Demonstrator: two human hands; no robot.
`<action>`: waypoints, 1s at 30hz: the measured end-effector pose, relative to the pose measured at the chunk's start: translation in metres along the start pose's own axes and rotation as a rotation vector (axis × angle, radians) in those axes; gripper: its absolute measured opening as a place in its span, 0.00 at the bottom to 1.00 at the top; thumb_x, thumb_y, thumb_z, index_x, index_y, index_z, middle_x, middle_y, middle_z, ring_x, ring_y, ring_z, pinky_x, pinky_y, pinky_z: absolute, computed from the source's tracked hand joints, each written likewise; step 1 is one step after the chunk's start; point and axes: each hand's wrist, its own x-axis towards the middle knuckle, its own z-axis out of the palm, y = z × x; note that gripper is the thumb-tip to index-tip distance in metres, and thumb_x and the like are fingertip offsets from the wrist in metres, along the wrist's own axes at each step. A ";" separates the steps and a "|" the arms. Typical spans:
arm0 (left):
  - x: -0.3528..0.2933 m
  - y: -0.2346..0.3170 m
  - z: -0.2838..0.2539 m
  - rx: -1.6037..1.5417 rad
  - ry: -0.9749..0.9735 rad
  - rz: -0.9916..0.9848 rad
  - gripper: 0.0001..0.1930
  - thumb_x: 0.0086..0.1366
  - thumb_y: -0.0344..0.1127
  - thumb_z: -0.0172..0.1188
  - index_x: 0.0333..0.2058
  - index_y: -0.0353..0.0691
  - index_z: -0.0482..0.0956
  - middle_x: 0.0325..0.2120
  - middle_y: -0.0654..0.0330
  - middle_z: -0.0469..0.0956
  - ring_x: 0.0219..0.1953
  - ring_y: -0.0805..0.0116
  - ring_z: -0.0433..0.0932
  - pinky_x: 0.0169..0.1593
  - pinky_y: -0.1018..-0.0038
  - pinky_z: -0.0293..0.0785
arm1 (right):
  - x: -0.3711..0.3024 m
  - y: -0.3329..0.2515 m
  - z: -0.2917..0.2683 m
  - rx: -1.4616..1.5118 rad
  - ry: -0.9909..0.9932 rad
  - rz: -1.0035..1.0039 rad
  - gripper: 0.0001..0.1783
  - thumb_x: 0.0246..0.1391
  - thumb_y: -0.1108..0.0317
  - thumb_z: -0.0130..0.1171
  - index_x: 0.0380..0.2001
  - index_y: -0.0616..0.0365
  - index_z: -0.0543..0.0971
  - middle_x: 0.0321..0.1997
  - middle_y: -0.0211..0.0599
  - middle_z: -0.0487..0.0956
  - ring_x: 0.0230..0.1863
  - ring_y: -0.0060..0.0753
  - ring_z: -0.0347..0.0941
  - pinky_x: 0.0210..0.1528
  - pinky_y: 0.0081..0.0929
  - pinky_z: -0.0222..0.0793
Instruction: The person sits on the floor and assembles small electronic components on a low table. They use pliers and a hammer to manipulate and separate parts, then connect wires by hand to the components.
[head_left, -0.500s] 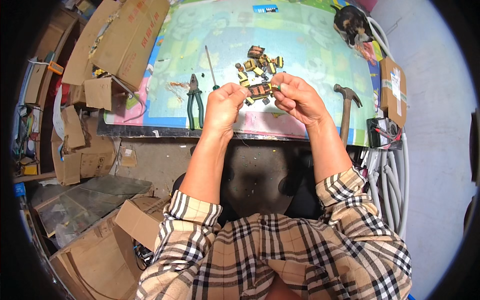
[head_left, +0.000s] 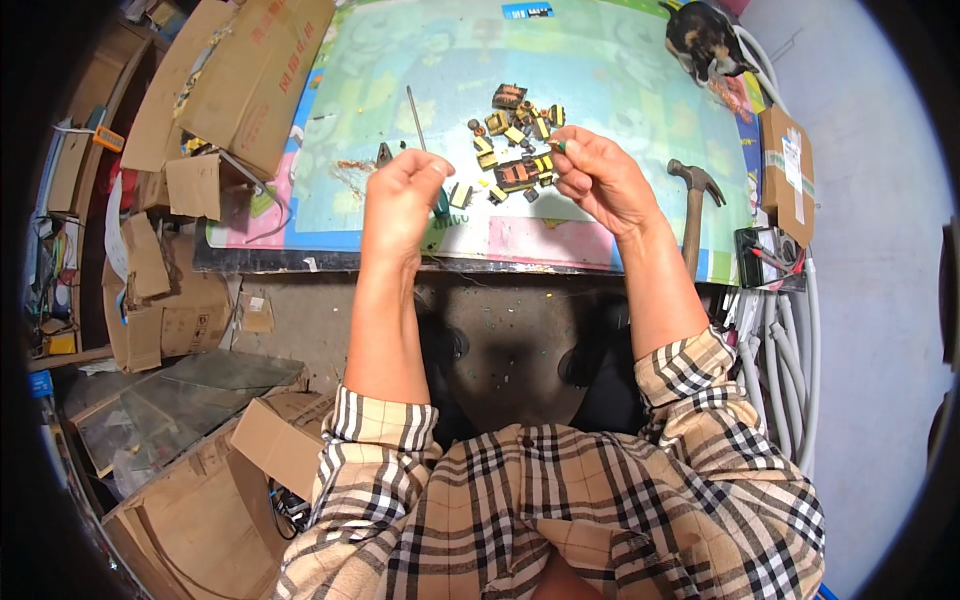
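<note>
Pinching a small green piece (head_left: pixel 559 147) between thumb and fingertips, a person's right hand (head_left: pixel 603 182) hangs above a patterned table cover (head_left: pixel 610 75), near yellow-and-black parts (head_left: pixel 518 175). The left hand (head_left: pixel 402 193), fingers curled in, hides part of a screwdriver (head_left: pixel 415 118) and pliers (head_left: pixel 384 155); whether it grips anything cannot be told from this angle.

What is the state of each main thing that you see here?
Bare left hand: curled; contents unclear
Bare right hand: pinching small green piece
Wooden-handled claw hammer: lying flat, unheld
Small blocky yellow-black parts: loose, clustered
Long metal-shafted screwdriver: lying, partly hidden
Brown cardboard box, lower left: open
</note>
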 end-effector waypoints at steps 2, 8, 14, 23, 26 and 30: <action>0.007 -0.022 -0.003 0.383 -0.046 0.178 0.07 0.64 0.31 0.56 0.32 0.33 0.79 0.18 0.66 0.72 0.21 0.80 0.67 0.27 0.81 0.63 | 0.001 0.000 0.004 -0.078 0.045 0.042 0.12 0.59 0.67 0.58 0.42 0.63 0.73 0.30 0.30 0.76 0.22 0.12 0.64 0.25 0.10 0.61; -0.004 -0.022 0.035 0.125 -0.252 0.295 0.10 0.68 0.33 0.53 0.39 0.31 0.77 0.32 0.60 0.79 0.35 0.74 0.75 0.43 0.77 0.71 | 0.001 0.007 0.016 -0.299 0.024 0.144 0.11 0.58 0.64 0.59 0.38 0.60 0.75 0.29 0.28 0.76 0.23 0.12 0.65 0.25 0.11 0.61; -0.006 -0.016 0.038 0.050 -0.145 0.085 0.07 0.65 0.30 0.55 0.29 0.33 0.77 0.19 0.68 0.71 0.21 0.82 0.65 0.26 0.82 0.60 | 0.005 0.014 0.035 -0.619 0.141 0.061 0.09 0.58 0.67 0.58 0.36 0.61 0.75 0.28 0.26 0.75 0.23 0.15 0.67 0.26 0.14 0.64; -0.006 -0.017 0.041 0.186 -0.045 0.162 0.08 0.63 0.30 0.57 0.26 0.34 0.76 0.17 0.72 0.68 0.21 0.85 0.60 0.24 0.82 0.56 | 0.005 0.021 0.043 -0.922 0.185 -0.125 0.08 0.55 0.68 0.61 0.32 0.63 0.78 0.24 0.26 0.75 0.23 0.15 0.69 0.27 0.16 0.67; -0.009 -0.014 0.044 0.115 -0.072 0.103 0.07 0.63 0.29 0.57 0.26 0.34 0.76 0.18 0.72 0.69 0.21 0.84 0.61 0.24 0.82 0.55 | 0.005 0.022 0.043 -0.973 0.228 -0.165 0.08 0.56 0.68 0.60 0.32 0.63 0.78 0.24 0.26 0.75 0.23 0.15 0.69 0.26 0.16 0.66; -0.001 -0.018 0.042 -0.028 0.016 0.095 0.05 0.62 0.29 0.58 0.26 0.35 0.77 0.18 0.71 0.70 0.20 0.84 0.61 0.24 0.82 0.56 | 0.005 0.019 0.041 -0.817 0.171 -0.058 0.08 0.57 0.68 0.59 0.32 0.63 0.78 0.24 0.25 0.74 0.22 0.14 0.67 0.25 0.15 0.63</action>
